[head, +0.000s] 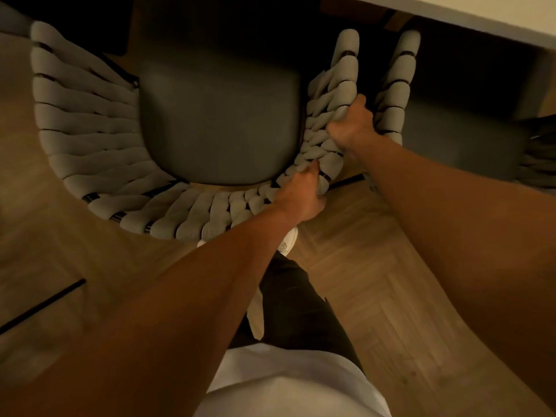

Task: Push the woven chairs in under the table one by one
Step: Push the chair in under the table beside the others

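Wood herringbone floor (pixel 376 281), dim warm light, view straight down. Black line (pixel 42 305) on the floor at 8 o'clock, can't tell what it is; blurred.

Woven chair (pixel 90 139) fills 9 to 12 o'clock: thick grey rope wraps on a black frame, curved back and arms round a dark seat cushion (pixel 219 121). Front of the seat runs into shadow at 12, its edge not readable. Chair legs hidden.

Left hand (pixel 301 194) at centre, gripping the chair's back rim where it curves into the right arm; thumb on the inner side, fingers wrapped under the rope and out of sight.

White shoe (pixel 288 239) just below that hand, mostly hidden by the forearm; some mark on it, too small to read. Dark trouser leg (pixel 294 296) and white shirt (pixel 285 386) at 6.

Right hand (pixel 352 124) at 1 o'clock, clamped on the top of the chair's right arm, fingertips hidden in the weave.

Second woven chair (pixel 397 85) just beside it at 1 o'clock, only one rope-wrapped arm and part of a dark seat visible, narrow gap between the two chairs.

Table (pixel 481 16) edge at 1–2 o'clock, pale top, cut off by the frame; underside black. Dark striped shape (pixel 538 155) at 3 o'clock, cut off, can't identify.
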{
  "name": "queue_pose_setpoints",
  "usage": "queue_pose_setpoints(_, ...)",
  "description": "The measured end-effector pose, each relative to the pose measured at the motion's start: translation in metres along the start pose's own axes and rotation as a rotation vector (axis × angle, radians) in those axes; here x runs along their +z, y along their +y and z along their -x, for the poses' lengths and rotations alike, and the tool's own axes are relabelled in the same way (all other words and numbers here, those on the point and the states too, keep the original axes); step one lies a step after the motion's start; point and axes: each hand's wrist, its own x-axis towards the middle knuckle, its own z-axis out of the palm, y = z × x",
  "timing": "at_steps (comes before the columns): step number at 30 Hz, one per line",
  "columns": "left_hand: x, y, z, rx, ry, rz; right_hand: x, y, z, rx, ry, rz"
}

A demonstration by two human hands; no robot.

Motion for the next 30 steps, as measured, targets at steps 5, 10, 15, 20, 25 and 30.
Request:
queue_pose_setpoints(5,0.001,0.0,0.002,0.018,-0.037,0.014,-0.002,0.015,0.011,-0.12,0.03,0.046)
queue_pose_setpoints(10,-0.031,-0.021,0.02,0.149,-0.186,-0.083,0.006,0.024,0.033,-0.334,0.163,0.472)
queue_pose_setpoints(15,-0.079,-0.081,0.054,0.097,-0.163,-0.287,0.029,0.013,0.065,-0.539,0.118,0.749)
queue_pose_setpoints(20,-0.133,-0.165,0.087,-0.019,0.189,-0.357,0.084,-0.022,0.101,-0.643,-0.23,0.686)
queue_pose_setpoints(25,-0.182,-0.234,0.119,-0.167,0.459,-0.486,0.155,-0.075,0.144,-0.558,-0.52,0.546)
queue_pose_setpoints(30,-0.203,-0.282,0.132,-0.331,0.613,-0.216,0.222,-0.119,0.179,-0.438,-0.688,0.415)
